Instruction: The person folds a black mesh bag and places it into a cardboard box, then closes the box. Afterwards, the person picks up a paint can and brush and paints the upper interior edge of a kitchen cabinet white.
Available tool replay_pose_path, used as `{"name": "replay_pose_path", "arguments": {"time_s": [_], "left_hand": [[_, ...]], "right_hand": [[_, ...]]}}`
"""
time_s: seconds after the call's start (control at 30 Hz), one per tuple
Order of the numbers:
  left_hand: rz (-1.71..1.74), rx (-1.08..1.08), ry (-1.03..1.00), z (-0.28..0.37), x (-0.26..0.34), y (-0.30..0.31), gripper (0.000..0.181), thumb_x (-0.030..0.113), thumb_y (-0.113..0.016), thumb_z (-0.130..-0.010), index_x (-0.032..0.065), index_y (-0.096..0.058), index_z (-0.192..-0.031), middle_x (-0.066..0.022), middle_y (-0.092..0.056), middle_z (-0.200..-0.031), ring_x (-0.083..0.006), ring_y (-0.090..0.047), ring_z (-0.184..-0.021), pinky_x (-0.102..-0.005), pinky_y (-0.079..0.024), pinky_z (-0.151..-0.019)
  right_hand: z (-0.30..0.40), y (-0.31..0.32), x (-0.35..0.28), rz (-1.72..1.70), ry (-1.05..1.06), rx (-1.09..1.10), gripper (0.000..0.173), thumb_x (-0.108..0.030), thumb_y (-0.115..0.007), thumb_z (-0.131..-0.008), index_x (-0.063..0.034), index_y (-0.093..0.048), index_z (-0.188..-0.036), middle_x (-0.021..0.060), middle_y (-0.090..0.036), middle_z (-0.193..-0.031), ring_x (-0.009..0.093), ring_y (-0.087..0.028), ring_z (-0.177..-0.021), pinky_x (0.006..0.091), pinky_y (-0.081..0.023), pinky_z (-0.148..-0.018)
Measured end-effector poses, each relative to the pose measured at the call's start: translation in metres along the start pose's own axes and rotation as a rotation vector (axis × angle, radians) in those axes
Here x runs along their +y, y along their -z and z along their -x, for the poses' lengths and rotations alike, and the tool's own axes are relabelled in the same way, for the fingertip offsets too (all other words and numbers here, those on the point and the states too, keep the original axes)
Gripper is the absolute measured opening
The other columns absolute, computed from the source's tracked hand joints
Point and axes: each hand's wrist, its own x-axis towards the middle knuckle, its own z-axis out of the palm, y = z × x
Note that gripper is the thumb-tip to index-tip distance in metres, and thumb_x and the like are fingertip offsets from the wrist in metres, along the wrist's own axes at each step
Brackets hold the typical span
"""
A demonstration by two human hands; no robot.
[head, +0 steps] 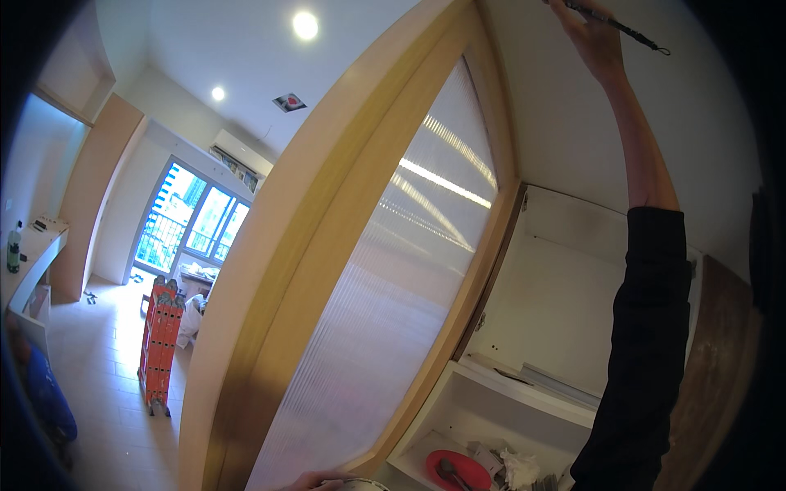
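Raised high at the top right, my right hand (592,37) is closed around a slim dark handle (635,37) that ends in a small wire loop; the tool's other end is cut off by the picture's edge. It is close to the pale ceiling (552,116). A dark sleeve (648,331) covers much of that arm. My left hand (319,480), partly seen at the bottom edge, has its fingers on the rim of a round container (362,485). Between the hands stands a wood-framed panel of ribbed translucent glass (393,276).
Below my right arm is an open white cabinet (559,294). On a lower shelf lie a red plate (451,469) and crumpled white material (521,469). A folded orange ladder (161,347) stands on the floor at left. A brown wooden panel (715,356) is at right.
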Motion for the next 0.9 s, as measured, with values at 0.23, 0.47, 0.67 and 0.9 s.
{"name": "replay_pose_path", "arguments": {"time_s": [0.23, 0.47, 0.67, 0.9], "left_hand": [[-0.012, 0.007, 0.012, 0.002, -0.001, 0.001, 0.036, 0.019, -0.051, -0.095, -0.0055, -0.063, -0.118, -0.0126, -0.067, -0.115, -0.0207, -0.059, -0.110, -0.0336, -0.043, -0.099], [-0.009, -0.014, 0.029, 0.002, 0.001, 0.002, 0.036, 0.019, -0.051, -0.095, -0.0053, -0.064, -0.118, -0.0120, -0.067, -0.114, -0.0200, -0.058, -0.110, -0.0334, -0.043, -0.099], [0.016, -0.024, 0.018, 0.003, 0.000, 0.002, 0.035, 0.018, -0.050, -0.095, -0.0055, -0.063, -0.117, -0.0120, -0.067, -0.114, -0.0202, -0.058, -0.110, -0.0336, -0.042, -0.100], [-0.006, -0.033, 0.018, 0.003, 0.003, 0.002, 0.035, 0.017, -0.049, -0.094, -0.0055, -0.063, -0.117, -0.0121, -0.067, -0.114, -0.0208, -0.058, -0.110, -0.0341, -0.042, -0.100]], "right_hand": [[0.009, -0.002, 0.002, 0.033, -0.031, -0.016, 0.021, -0.019, -0.066, -0.088, 0.0008, -0.072, -0.090, 0.0094, -0.072, -0.086, 0.017, -0.062, -0.083, 0.0342, -0.048, -0.078], [0.016, 0.001, 0.019, -0.014, -0.015, -0.083, 0.022, -0.019, -0.065, -0.089, -0.0004, -0.072, -0.098, 0.0085, -0.072, -0.091, 0.016, -0.064, -0.087, 0.0313, -0.049, -0.082], [0.026, -0.001, 0.035, 0.051, -0.048, -0.143, 0.028, -0.021, -0.064, -0.090, -0.0031, -0.071, -0.110, 0.0063, -0.072, -0.102, 0.015, -0.065, -0.098, 0.0271, -0.047, -0.091], [0.035, 0.005, 0.041, -0.014, -0.004, -0.128, 0.024, -0.017, -0.064, -0.091, -0.0027, -0.071, -0.109, 0.0062, -0.072, -0.102, 0.014, -0.065, -0.100, 0.0274, -0.048, -0.090]]}}
